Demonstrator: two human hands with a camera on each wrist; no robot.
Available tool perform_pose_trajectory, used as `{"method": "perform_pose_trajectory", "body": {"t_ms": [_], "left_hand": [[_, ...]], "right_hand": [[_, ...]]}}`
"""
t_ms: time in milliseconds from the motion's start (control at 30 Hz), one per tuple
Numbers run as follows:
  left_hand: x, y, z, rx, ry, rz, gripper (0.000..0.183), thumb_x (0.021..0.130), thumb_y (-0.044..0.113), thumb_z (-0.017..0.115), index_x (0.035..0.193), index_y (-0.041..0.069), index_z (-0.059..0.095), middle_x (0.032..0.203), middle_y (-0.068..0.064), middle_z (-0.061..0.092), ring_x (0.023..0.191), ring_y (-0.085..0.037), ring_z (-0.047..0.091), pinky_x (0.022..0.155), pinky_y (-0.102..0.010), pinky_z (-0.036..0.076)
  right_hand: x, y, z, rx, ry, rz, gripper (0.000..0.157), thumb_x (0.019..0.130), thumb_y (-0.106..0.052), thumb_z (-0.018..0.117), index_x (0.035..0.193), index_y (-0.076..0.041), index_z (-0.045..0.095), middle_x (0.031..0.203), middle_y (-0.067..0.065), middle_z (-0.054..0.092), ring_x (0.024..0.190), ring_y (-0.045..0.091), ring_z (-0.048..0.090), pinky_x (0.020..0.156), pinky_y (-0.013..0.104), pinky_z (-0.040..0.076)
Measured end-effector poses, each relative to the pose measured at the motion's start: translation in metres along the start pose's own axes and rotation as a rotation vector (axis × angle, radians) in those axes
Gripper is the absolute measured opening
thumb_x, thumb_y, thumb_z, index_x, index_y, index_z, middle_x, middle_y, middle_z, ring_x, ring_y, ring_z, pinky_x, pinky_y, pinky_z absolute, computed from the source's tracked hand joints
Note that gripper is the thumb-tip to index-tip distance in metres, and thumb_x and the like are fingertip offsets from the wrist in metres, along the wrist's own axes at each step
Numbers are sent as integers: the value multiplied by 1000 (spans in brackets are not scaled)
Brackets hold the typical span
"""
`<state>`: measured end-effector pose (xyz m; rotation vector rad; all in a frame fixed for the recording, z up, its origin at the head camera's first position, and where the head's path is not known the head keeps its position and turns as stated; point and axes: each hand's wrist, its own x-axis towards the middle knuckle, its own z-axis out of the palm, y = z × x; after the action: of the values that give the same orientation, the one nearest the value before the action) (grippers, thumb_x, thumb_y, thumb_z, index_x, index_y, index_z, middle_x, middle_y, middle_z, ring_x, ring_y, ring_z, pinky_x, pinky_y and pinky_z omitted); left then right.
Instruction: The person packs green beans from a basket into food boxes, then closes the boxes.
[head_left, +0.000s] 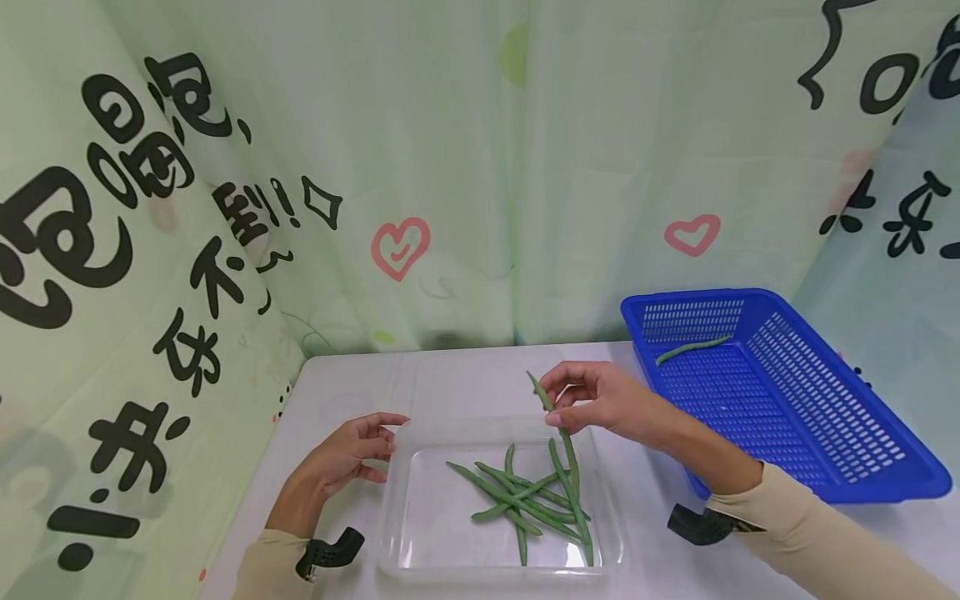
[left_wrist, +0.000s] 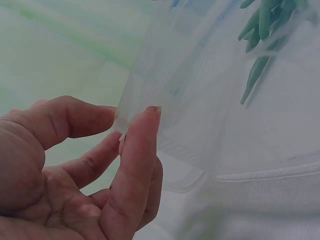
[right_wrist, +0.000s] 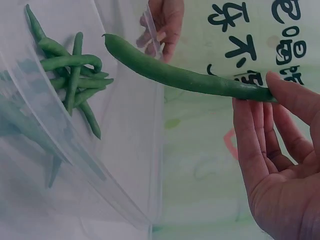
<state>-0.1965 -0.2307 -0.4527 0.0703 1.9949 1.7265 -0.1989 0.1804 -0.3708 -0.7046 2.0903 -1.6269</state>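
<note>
A clear plastic box (head_left: pixel 435 533) stands on the table with several green beans (head_left: pixel 517 497) piled crosswise inside. My left hand (head_left: pixel 348 454) is at the box's far left corner; in the left wrist view its thumb and fingers pinch the thin clear wall. Above the right side of the box, my right hand (head_left: pixel 603 402) pinches one long green bean (right_wrist: pixel 185 79) between thumb and fingertips. Seen from the right wrist, that bean is gripped near one end and points out over the box. In the head view its lower part overlaps the pile.
To the right is a blue slotted plastic basket (head_left: pixel 705 400) with a single green bean (head_left: pixel 693 348) in it. A white cloth covers the table (head_left: pixel 450 383). Pale green curtains (head_left: pixel 465 167) with black lettering and pink hearts hang behind and at both sides.
</note>
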Motion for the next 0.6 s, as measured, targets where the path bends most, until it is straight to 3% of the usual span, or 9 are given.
{"method": "perform_pose_trajectory", "body": {"t_ms": [167, 367, 600], "left_hand": [[0, -1, 0, -2, 3, 3, 49, 98, 2, 58, 146, -2, 47, 98, -3, 52, 92, -24, 57, 65, -31, 60], [1, -1, 0, -6, 6, -1, 49, 98, 2, 58, 146, -2, 47, 99, -4, 52, 92, -25, 57, 65, -32, 60], [1, -1, 0, 4, 13, -6, 49, 98, 2, 58, 145, -2, 47, 98, -3, 53, 93, -26, 57, 66, -32, 60]], "right_hand": [[1, 4, 13, -66, -103, 16, 34, 91, -14, 75, 122, -5, 64, 106, 12, 63, 95, 22, 67, 79, 36, 60], [-4, 6, 11, -238, -217, 2, 43, 95, -21, 72, 136, -11, 62, 124, 7, 64, 118, 27, 63, 95, 28, 55], [-12, 4, -14, -233, -192, -12, 40, 97, -21, 69, 136, -11, 62, 128, 7, 64, 121, 25, 62, 98, 28, 53]]}}
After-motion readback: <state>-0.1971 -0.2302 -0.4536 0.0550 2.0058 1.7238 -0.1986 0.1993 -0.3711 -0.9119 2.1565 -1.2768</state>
